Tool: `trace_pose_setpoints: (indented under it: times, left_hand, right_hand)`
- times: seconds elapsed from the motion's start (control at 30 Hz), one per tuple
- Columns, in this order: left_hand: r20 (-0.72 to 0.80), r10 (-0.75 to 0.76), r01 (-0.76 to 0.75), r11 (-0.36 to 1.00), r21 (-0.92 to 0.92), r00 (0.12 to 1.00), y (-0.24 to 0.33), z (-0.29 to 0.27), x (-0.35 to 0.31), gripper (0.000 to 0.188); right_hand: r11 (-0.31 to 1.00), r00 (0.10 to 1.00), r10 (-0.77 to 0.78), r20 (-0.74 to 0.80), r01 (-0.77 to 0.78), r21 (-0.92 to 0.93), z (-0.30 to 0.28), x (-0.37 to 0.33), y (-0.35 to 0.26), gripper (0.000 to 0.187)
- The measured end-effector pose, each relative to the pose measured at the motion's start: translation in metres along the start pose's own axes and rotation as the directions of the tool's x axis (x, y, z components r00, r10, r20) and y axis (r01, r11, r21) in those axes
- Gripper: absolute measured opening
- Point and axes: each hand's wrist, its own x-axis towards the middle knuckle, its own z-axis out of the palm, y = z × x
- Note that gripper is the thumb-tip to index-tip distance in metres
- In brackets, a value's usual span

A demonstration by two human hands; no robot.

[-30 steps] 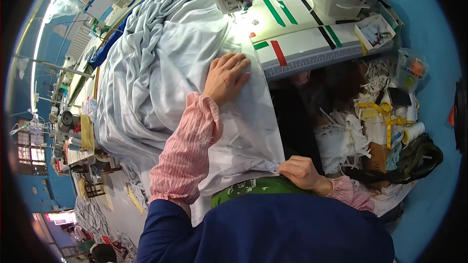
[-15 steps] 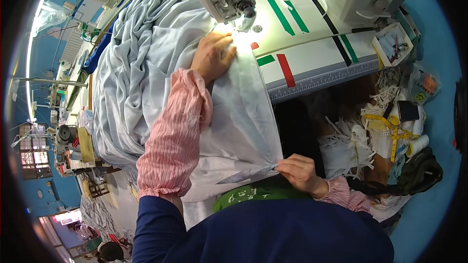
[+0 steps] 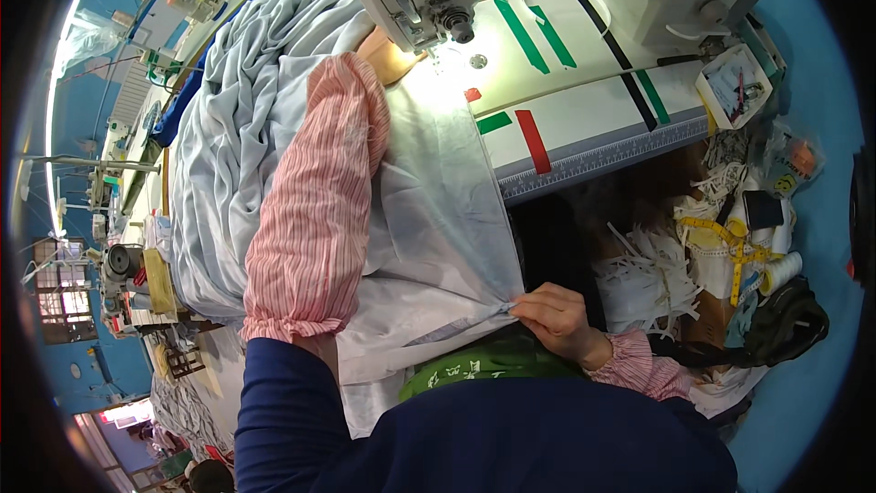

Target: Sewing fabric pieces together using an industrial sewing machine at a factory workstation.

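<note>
A wide pale grey-blue fabric (image 3: pixel 443 192) spreads under the sewing machine (image 3: pixel 620 0) and hangs down toward my lap, its straight hemmed edge on the right. My left hand (image 3: pixel 388 55) rests on the cloth just left of the needle area; the machine head and the pink striped sleeve hide most of its fingers. Low at the cloth's right corner, my right hand (image 3: pixel 555 318) pinches the fabric edge between thumb and fingers, and folds fan out from that grip. Left of my arm, the rest of the cloth lies in loose gathers.
Green, red and black tape strips (image 3: pixel 532 141) mark the machine bed, with a ruler (image 3: pixel 602 155) along its front edge. A small white tray (image 3: pixel 733 87) of tools sits at the right. Below are white scraps (image 3: pixel 643 278), a yellow tape measure (image 3: pixel 735 251) and a thread spool (image 3: pixel 781 271).
My left hand has slid forward and slightly left, partly behind the machine head, with its forearm following. My right hand keeps its pinch and has shifted only slightly.
</note>
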Motion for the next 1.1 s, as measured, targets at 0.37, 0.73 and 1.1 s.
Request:
trace_pose_setpoints:
  times: [0.37,0.73,1.1]
  left_hand:
    - [0.03,-0.161,0.15,0.962,0.228,0.986,-0.023,0.002,0.036,0.037]
    - [-0.003,-0.257,0.251,0.941,0.226,0.966,-0.091,-0.002,0.072,0.036]
    - [-0.01,-0.317,0.311,0.925,0.218,0.948,-0.138,0.0,0.091,0.034]
  right_hand:
    - [0.997,0.994,-0.08,-0.075,0.079,-0.02,-0.002,0.028,0.009,0.021]
    - [0.988,0.985,-0.13,-0.116,0.118,-0.104,-0.008,0.083,0.027,0.02]
    - [0.96,0.996,-0.084,0.019,0.086,-0.267,-0.021,0.161,0.028,0.025]
